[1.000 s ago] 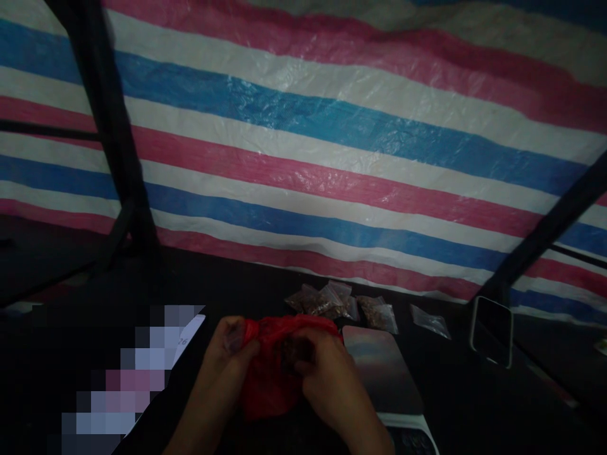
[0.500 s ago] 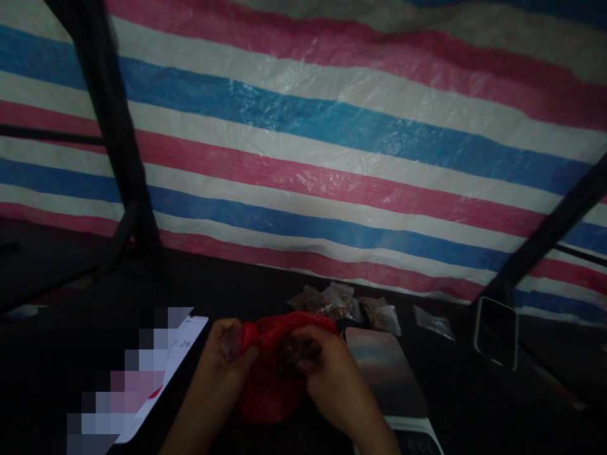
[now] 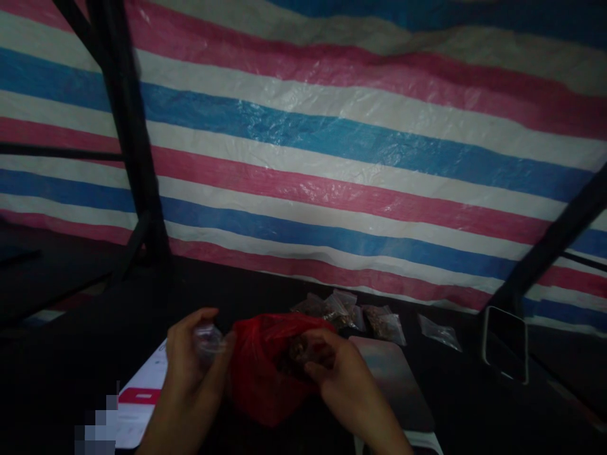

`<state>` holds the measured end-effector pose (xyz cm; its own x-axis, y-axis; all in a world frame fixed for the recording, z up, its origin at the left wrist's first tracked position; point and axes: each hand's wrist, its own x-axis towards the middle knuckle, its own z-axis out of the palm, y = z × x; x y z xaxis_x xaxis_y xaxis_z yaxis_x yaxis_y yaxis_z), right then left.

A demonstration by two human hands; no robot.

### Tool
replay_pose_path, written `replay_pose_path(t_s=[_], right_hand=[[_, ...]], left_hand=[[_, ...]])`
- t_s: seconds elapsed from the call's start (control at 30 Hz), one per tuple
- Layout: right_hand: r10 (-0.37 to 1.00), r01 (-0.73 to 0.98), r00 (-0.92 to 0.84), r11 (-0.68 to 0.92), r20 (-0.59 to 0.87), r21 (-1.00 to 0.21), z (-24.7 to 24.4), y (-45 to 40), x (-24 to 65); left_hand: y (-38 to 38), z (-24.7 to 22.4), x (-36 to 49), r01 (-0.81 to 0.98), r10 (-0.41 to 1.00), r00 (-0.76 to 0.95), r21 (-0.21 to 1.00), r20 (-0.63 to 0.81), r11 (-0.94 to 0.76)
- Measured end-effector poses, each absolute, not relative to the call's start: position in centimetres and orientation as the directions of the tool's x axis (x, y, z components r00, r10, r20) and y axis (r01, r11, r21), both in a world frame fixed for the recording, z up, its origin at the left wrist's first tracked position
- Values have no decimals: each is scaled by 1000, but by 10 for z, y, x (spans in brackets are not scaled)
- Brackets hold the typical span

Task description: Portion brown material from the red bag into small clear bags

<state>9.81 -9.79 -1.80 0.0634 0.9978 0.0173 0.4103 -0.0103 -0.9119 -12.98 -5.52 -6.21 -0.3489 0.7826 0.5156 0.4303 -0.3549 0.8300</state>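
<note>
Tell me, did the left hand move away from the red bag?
Yes. The left hand pulled leftward off the red bag, holding a small clear bag. Judged against the scale, the red bag stayed put.

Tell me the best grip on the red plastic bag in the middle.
Probably the crumpled rim of the red plastic bag, from above. Its mouth faces up and gapes, and the body below is slack film. The right hand is already at the opening; the left hand holds a small clear plastic bag.

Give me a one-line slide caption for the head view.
Right hand reaches into a red bag while the left hand holds a small clear bag, beside a scale.
</note>
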Motion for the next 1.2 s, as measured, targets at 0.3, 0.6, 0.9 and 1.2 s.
replay_pose_path(t_s=[0.3, 0.6, 0.9, 1.2], right_hand=[[998, 338, 39, 34, 50, -941, -11, -95, 96], [997, 301, -5, 77, 80, -950, -25, -90, 106], [988, 471, -52, 152, 144, -869, -26, -93, 107], [988, 424, -25, 146, 150, -894, -23, -94, 103]], left_hand=[[-85, -7, -61, 30, 761, -446, 857, 472, -514], [-71, -46, -49, -24, 965, -238, 992, 111, -121], [-69, -69, -49, 209, 950, -210, 960, 231, -187], [-79, -49, -54, 276, 948, -134, 930, 288, -244]])
